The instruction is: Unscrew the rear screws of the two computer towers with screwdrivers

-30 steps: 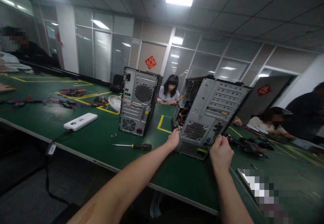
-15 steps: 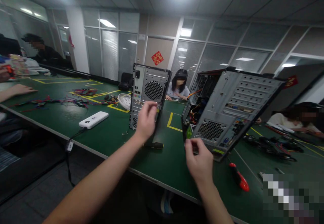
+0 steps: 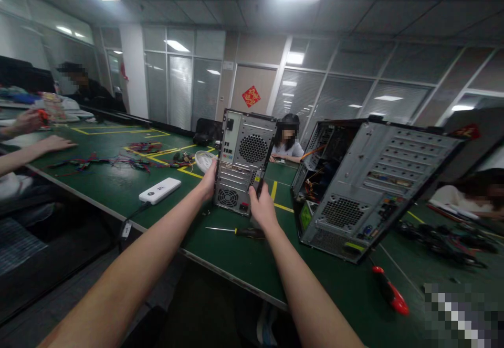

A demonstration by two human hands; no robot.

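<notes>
A slim computer case (image 3: 236,175) stands upright before me, its rear panel with fan grilles and ports facing me. My left hand (image 3: 210,181) presses against its left side, the fingers partly hidden behind the edge. On the lower right side my right hand (image 3: 263,206) grips the case, thumb on the rear panel and fingers round the side. Just below, a screwdriver (image 3: 246,232) with a dark handle lies on the green table, its shaft pointing left. To the right stands a larger computer case (image 3: 346,201), tilted in view, with its side open and wires inside.
A white power bank (image 3: 159,190) with a cable lies left, near the table edge. Behind it are tangled wires (image 3: 118,160) and a white basket-like dish (image 3: 203,161). A red-handled tool (image 3: 394,295) and black cables (image 3: 441,240) lie right. Other people sit around the table.
My left hand has moved from in front of the slim case to its left side. My right hand has left the larger case's corner and now holds the slim case's right side.
</notes>
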